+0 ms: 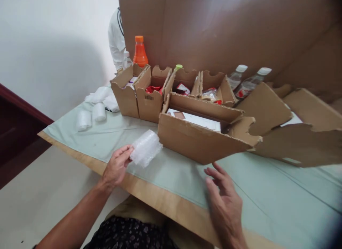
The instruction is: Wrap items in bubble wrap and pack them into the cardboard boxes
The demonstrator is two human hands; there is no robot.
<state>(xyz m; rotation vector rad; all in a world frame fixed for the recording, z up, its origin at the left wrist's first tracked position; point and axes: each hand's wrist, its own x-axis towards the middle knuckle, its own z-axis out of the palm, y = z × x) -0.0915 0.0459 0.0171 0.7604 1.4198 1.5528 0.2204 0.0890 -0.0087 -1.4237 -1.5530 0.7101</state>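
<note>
The left hand (116, 167) is pinched, thumb against fingers, on the near end of a roll of bubble wrap (146, 149). The roll sticks out ahead and to the right of that hand, above the pale green cloth (184, 170); gripping one end probably keeps the light, springy plastic from being crushed and leaves most of it free. The right hand (226, 197) holds nothing; its fingers are spread and slightly curled, the thumb apart from them, perhaps because it is in motion, as its blur suggests.

Just beyond the right fingertips stands a long cardboard bin (203, 145); whether they touch it is hard to tell. A white box (197, 120) lies inside, low enough for the walls to fence it in. Farther beyond the left hand, narrow bins (128, 101) stand side by side, seemingly to keep their contents sorted, with red packets (154, 89) in one. An orange bottle (140, 54) rises behind them, upright before a tall cardboard panel (227, 28), which may serve as a screen. Left of and beyond the left hand, more wrap rolls (84, 120) sit in a loose cluster, apart from the bins, perhaps for easy reach.
</note>
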